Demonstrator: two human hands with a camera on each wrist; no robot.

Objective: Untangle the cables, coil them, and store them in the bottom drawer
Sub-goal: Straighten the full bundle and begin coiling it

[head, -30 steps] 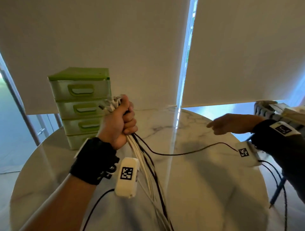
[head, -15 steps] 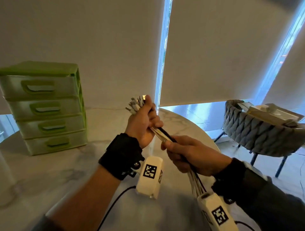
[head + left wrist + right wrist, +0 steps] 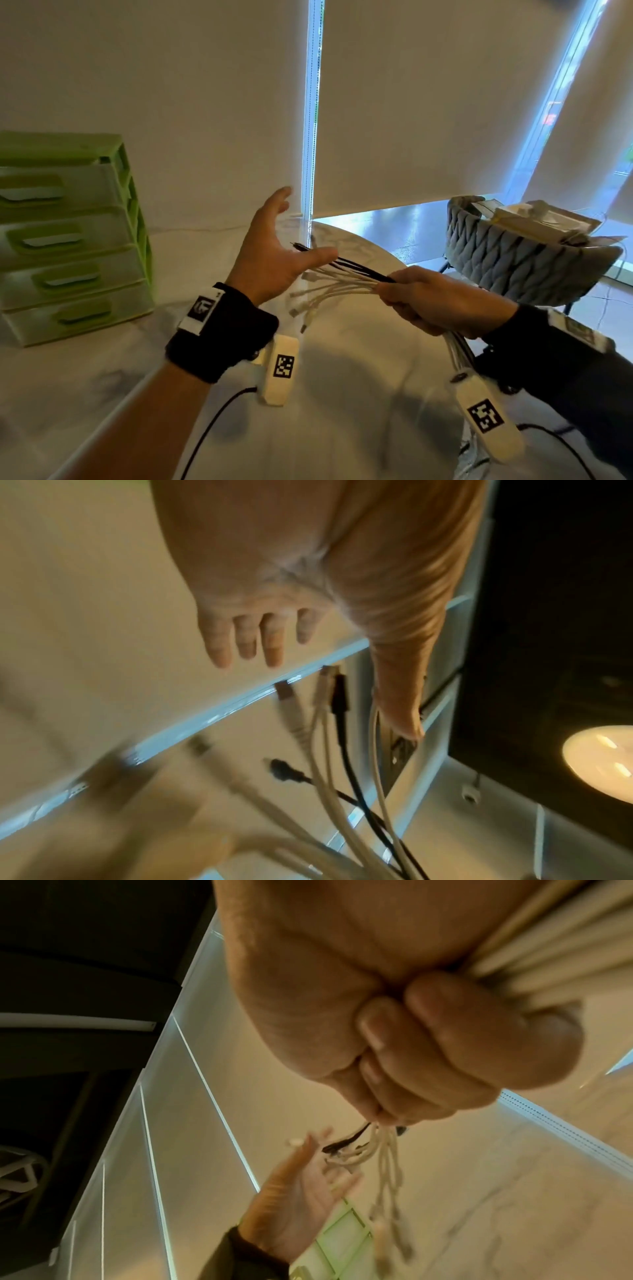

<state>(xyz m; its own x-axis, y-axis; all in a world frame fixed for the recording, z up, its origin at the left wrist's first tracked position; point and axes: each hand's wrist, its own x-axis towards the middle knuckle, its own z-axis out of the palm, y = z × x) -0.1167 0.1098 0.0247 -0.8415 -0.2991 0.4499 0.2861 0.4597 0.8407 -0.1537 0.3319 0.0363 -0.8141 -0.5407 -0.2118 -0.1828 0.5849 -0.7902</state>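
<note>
**Q:** Where, then, do the cables (image 3: 337, 282) lie relative to each hand?

**A:** The bundle of white and black cables runs lengthwise from the right hand (image 3: 435, 301), whose fingers are curled tight around it, out toward the left. Its free plug ends fan apart in the air above the counter (image 3: 359, 394), just beside the left hand (image 3: 270, 255).

**Q:** And the left hand?

**A:** It is spread, fingers straight, gripping nothing. The black cable's tip passes close to its thumb; whether they touch cannot be told.

**Q:** Which hand is nearer the loose ends?

**A:** The left. Judged from this, the next move is for it to pick one plug and draw it leftward along the bundle's axis.

**Q:** And the drawer unit (image 3: 68, 236)?

**A:** It stands well apart on the counter's left side, the bottom drawer (image 3: 82, 313) not yet pulled out.
</note>
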